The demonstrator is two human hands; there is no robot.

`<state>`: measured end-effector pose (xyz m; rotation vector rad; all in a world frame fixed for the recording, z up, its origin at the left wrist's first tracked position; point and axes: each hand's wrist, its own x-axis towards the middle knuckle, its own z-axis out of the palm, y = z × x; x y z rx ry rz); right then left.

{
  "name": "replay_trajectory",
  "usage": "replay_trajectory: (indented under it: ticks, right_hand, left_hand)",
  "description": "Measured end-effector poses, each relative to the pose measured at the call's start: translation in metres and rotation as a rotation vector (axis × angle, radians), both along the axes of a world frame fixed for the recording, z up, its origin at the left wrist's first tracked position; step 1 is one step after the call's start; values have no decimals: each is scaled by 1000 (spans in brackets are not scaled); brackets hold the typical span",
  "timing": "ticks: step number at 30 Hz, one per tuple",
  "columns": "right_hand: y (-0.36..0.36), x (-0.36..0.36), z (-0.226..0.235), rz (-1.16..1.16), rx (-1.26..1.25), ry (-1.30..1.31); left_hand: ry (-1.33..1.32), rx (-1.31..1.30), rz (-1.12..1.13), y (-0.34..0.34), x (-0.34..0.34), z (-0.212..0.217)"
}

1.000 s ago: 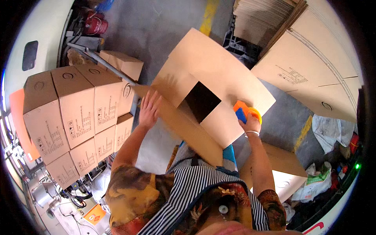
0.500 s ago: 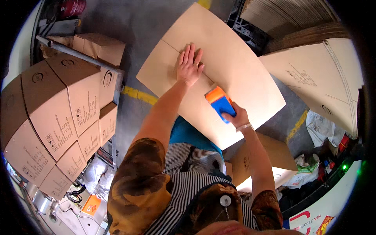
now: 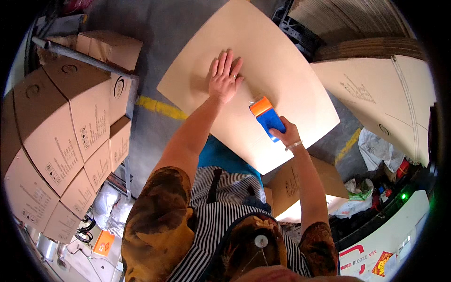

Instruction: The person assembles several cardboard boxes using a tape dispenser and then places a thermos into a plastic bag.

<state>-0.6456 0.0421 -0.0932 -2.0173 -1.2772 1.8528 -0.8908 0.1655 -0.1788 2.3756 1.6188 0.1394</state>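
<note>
In front of me is a large plain cardboard box (image 3: 293, 89), its brown top tilted toward me. My left hand (image 3: 224, 82) lies flat on that top with the fingers stretched out. My right hand (image 3: 285, 133) grips a blue and orange tape dispenser (image 3: 266, 117) by its blue end. The dispenser's orange end touches or nearly touches the cardboard, just right of and nearer me than my left hand. A small shiny bit shows at its orange tip. My right fingers are partly hidden behind the dispenser.
Stacked cartons (image 3: 66, 127) fill the left side beside a metal rail (image 3: 84, 56). At the far right lie flattened cardboard sheets (image 3: 347, 19) and a leaning cardboard panel (image 3: 380, 98). Another carton (image 3: 305, 181) stands near my right forearm. A yellow floor line (image 3: 159, 107) runs beneath.
The view has shifted slightly. My right hand and the tape dispenser have moved a little toward the far side, with the dispenser turned more upright. My left hand stays on the cardboard.
</note>
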Motion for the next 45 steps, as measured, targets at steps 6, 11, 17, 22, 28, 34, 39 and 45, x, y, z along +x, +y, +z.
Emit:
replay_trajectory:
  ticks: [6,11,17,22,28,34,39,45]
  right_hand:
    - [-13,19,-15,-3,21,145]
    - [-21,21,-13,30,76,173]
    - [-17,19,-7,49,50,152]
    - [-11,10,0,57,40,48]
    - [16,-16,22,133,252,-64]
    - [57,-60,12,162,259,-221]
    - [55,-51,5,109,206,-191]
    - [48,-44,-5,166,224,-202]
  left_hand:
    - [-535,-293,123,-15,4,19]
    - [-1184,-1521,583,-53,27,25]
    - [-1373,-1577,605,-64,32,14]
    - [-1407,-1207,627,-63,39,13]
    - [-843,-286,717,61,-84,-4]
    - [-375,-265,847,148,-157,-49]
    - [175,-263,717,149,-133,-38]
    - [118,-71,546,137,-77,-13]
